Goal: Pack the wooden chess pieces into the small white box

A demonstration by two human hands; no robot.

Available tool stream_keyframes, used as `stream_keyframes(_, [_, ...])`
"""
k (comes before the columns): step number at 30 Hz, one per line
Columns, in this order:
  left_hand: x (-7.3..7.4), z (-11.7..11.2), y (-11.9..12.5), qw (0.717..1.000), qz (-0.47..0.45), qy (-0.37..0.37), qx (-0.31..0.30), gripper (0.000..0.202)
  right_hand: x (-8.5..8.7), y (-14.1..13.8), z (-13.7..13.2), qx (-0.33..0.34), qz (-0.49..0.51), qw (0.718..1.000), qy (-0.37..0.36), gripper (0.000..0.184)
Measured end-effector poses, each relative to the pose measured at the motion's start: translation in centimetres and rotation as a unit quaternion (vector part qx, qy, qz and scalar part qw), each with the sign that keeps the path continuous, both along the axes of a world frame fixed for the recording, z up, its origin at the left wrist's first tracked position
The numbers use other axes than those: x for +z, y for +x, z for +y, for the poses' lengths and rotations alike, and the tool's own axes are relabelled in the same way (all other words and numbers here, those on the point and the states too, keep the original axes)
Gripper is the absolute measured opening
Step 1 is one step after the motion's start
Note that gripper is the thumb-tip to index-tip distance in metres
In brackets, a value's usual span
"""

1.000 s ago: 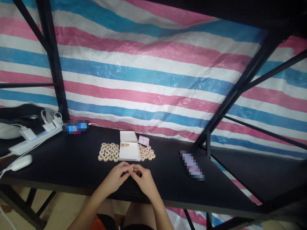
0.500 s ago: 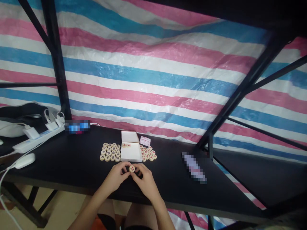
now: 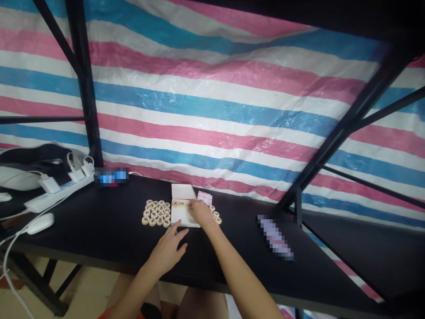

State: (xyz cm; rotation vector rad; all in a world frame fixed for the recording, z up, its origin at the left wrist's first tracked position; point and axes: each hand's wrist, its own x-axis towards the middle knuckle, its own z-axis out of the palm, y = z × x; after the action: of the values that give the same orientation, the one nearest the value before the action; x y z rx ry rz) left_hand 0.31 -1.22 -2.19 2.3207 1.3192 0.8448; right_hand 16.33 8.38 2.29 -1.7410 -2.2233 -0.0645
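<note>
My right hand point(image 3: 201, 212) reaches over the open white box point(image 3: 181, 220), its fingertips closed on a Chinese chess piece point(image 3: 189, 205) that they mostly cover. Inside the box, along its back edge, lie two pieces with red characters point(image 3: 178, 204). My left hand point(image 3: 168, 250) holds nothing, its fingers apart, just in front of the box. To the left of the box, dark-lettered Chinese chess pieces point(image 3: 156, 213) stand in neat rows. Red-lettered pieces point(image 3: 216, 216) sit on the right, partly hidden behind my right hand.
A pink-and-white paper point(image 3: 205, 197) lies behind the red pieces. On the black table point(image 3: 232, 261) are a blurred-out object point(image 3: 275, 237) at right and a lit device point(image 3: 111, 177) at back left. A power strip point(image 3: 59, 192) with cables and a white mouse-like object point(image 3: 40, 223) occupy the left.
My left hand has let go of the red-lettered piece that both hands held. My right hand has moved forward with it into the box. The view has shifted slightly.
</note>
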Motion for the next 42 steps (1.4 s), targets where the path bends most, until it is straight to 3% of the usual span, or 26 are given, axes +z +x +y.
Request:
stream_keyframes(8, [0.1,0.0,0.0,1.000,-0.025,0.010,-0.012,0.032,-0.7,-0.7,1.1,0.026,-0.041,0.999,0.000,0.022])
stream_keyframes(12, [0.0,0.0,0.1,1.000,-0.030,0.004,-0.011,0.031,-0.2,0.7,0.6,0.035,-0.010,0.999,0.027,0.024])
stream_keyframes(16, [-0.1,0.1,0.0,0.999,-0.032,0.003,-0.011,0.031,0.1,4.2,-1.7,0.003,0.038,0.997,0.073,0.029])
stream_keyframes(20, [-0.3,0.2,-0.1,0.999,-0.035,0.008,-0.010,0.030,-1.6,6.5,-6.0,-0.008,0.090,0.991,0.101,0.028])
stream_keyframes(24, [-0.3,0.2,-0.1,0.999,-0.037,0.003,-0.001,0.033,-3.9,5.7,-9.3,0.022,0.087,0.991,0.096,0.035])
stream_keyframes(27, [0.0,0.0,-0.2,0.999,-0.054,0.001,-0.001,0.033,-4.4,4.8,-10.1,0.010,0.076,0.993,0.091,0.034])
stream_keyframes(33, [1.3,-0.4,-0.3,0.995,-0.096,-0.029,-0.016,0.022,-3.9,4.8,-10.7,0.004,0.121,0.990,0.078,0.012])
stream_keyframes(36, [1.8,-0.4,-0.3,0.992,-0.114,-0.054,-0.026,0.021,-3.3,4.1,-11.2,0.044,0.197,0.978,0.058,0.012])
stream_keyframes(42, [2.1,-0.2,-0.2,0.975,-0.182,-0.114,-0.056,0.020,-2.4,0.8,-11.4,0.142,0.343,0.929,-0.002,0.022])
